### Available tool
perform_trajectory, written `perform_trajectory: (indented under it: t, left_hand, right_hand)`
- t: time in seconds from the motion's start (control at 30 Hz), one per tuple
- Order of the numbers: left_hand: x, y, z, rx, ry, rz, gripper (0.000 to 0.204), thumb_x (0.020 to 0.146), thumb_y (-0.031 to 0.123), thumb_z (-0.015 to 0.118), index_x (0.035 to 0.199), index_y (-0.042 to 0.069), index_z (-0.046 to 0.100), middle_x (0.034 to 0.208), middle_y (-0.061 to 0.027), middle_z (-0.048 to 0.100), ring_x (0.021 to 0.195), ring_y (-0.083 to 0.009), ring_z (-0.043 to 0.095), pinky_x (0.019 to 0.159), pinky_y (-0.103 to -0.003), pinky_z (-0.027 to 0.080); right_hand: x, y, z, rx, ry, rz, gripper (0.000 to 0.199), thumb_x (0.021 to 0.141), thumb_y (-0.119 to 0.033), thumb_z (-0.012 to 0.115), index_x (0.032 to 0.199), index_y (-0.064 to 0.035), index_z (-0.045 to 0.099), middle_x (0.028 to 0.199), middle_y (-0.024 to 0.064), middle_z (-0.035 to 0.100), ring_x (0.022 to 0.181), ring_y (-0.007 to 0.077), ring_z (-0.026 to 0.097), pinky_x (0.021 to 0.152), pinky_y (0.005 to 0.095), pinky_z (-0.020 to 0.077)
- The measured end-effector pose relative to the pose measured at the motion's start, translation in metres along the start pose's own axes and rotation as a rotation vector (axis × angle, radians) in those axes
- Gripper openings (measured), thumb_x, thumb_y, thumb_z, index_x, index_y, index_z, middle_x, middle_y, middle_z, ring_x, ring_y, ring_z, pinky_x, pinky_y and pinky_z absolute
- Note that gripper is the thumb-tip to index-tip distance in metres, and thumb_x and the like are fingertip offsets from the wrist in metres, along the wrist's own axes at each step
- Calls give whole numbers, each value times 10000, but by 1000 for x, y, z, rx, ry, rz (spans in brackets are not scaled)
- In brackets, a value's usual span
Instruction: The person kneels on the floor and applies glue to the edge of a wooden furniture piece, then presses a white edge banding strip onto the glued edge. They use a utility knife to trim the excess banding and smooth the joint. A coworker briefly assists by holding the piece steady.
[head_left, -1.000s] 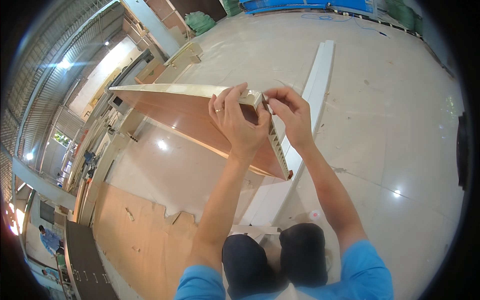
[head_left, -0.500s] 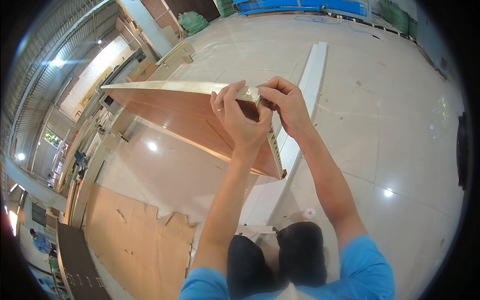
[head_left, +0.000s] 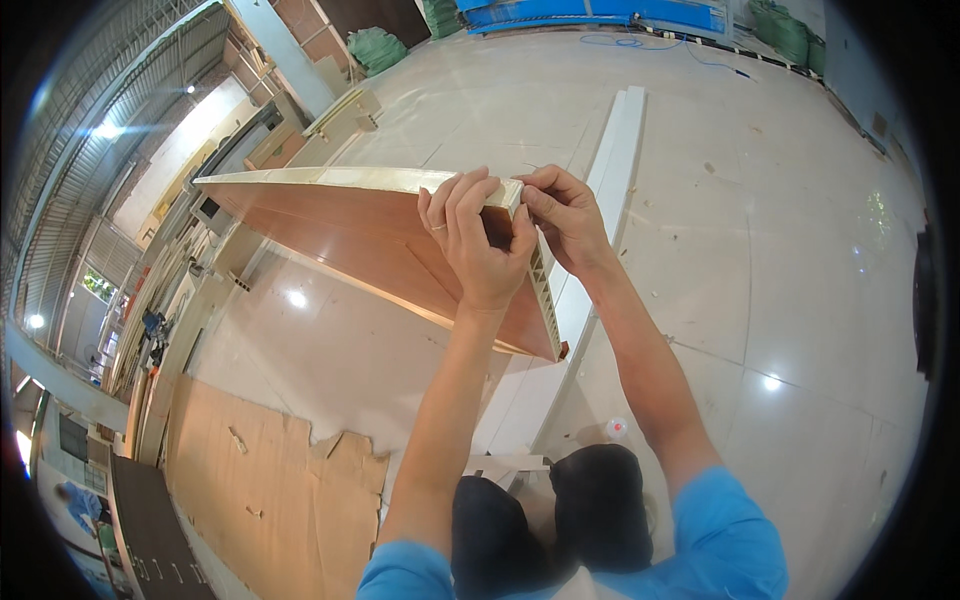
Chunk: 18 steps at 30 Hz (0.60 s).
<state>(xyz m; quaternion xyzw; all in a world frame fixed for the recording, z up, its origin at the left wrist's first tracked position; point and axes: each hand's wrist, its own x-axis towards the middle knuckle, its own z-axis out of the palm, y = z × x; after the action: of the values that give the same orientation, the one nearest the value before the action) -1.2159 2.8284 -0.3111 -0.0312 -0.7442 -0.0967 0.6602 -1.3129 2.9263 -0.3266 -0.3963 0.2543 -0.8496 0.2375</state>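
I hold a large flat panel (head_left: 360, 240) up on its edge in front of me, its brown face toward the left and its cream hollow-core end showing cells. My left hand (head_left: 478, 240) wraps over the panel's top corner and grips it. My right hand (head_left: 562, 212) pinches the same corner from the right side, fingertips on the pale top edge. The panel's lower corner hangs above the floor near my knees.
A long white panel (head_left: 612, 170) lies on the glossy floor behind the held one. Torn cardboard sheets (head_left: 260, 470) lie at lower left. Stacked boards and machinery line the left wall; green sacks (head_left: 378, 48) and blue sheeting (head_left: 590, 14) sit at the back.
The panel and both hands have shifted slightly up and left in view; the grip on the top corner stays the same.
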Motion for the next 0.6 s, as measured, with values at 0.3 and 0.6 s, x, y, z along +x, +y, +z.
perform_trajectory:
  t: [0.3, 0.6]
  left_hand:
    - [0, 1, 4, -21, 29, -9, 394, 823, 137, 767, 1189, 92, 630, 1268, -69, 683, 1269, -281, 565, 1234, -535, 212]
    - [1, 5, 6, -54, 49, -31, 412, 783, 91, 720, 1183, 79, 623, 1256, -74, 675, 1259, -282, 563, 1239, -543, 205]
  right_hand:
    - [0, -4, 1, -35, -3, 10, 82, 1022, -91, 705, 1053, -19, 678, 1057, 64, 726, 958, 115, 667, 846, 283, 562]
    - [2, -23, 11, -193, 46, 50, 114, 969, -152, 759, 958, -69, 683, 872, 2, 694, 805, 62, 586, 701, 246, 443]
